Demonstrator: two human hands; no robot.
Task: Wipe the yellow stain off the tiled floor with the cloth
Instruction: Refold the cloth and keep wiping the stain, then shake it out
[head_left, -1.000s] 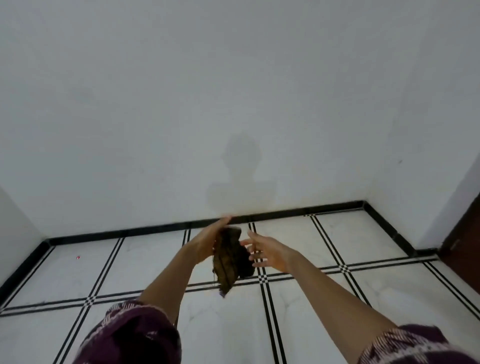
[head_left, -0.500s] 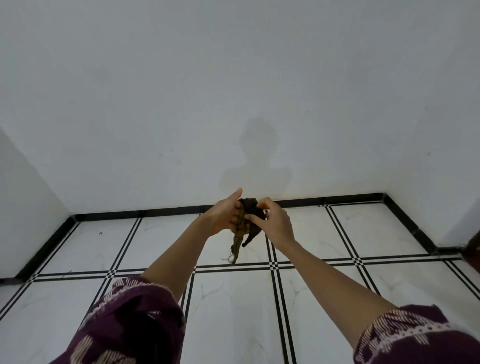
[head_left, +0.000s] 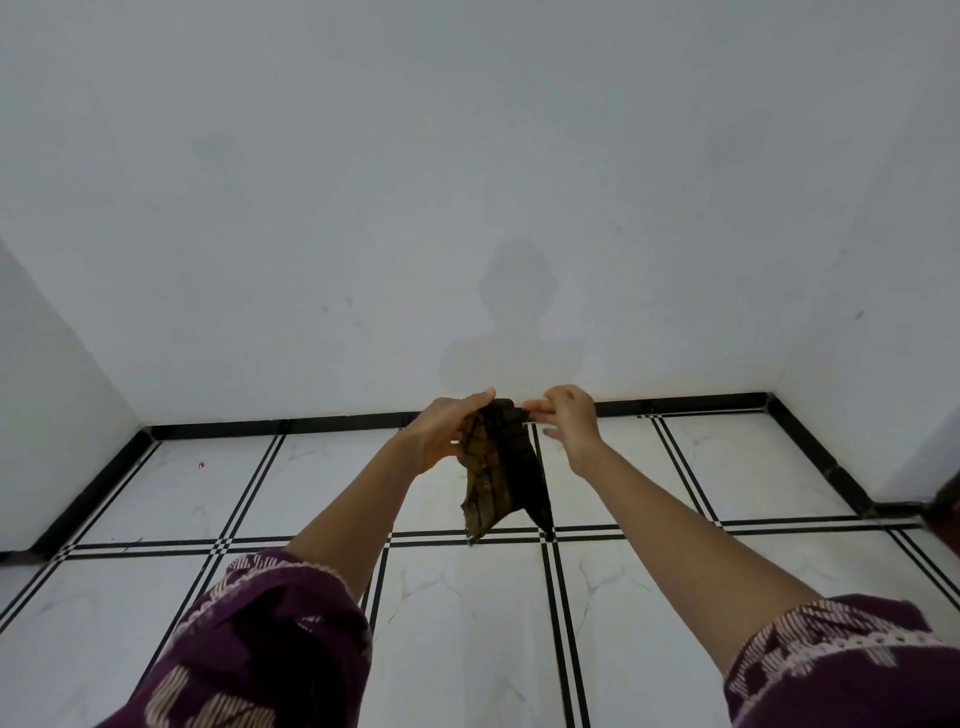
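Your left hand (head_left: 440, 437) and right hand (head_left: 569, 427) hold the cloth (head_left: 494, 480) spread in the air. I think you are only preparing it. Next, find the stain on the floor (head_left: 457, 634); none shows here.

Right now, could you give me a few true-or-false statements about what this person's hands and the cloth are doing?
1. Both the left hand and the right hand hold the cloth. True.
2. The cloth lies flat on the tiled floor. False: it hangs in the air from the two hands.
3. The floor has white tiles with black lines. True.
4. The sleeves are plain green. False: they are purple with a pale pattern.
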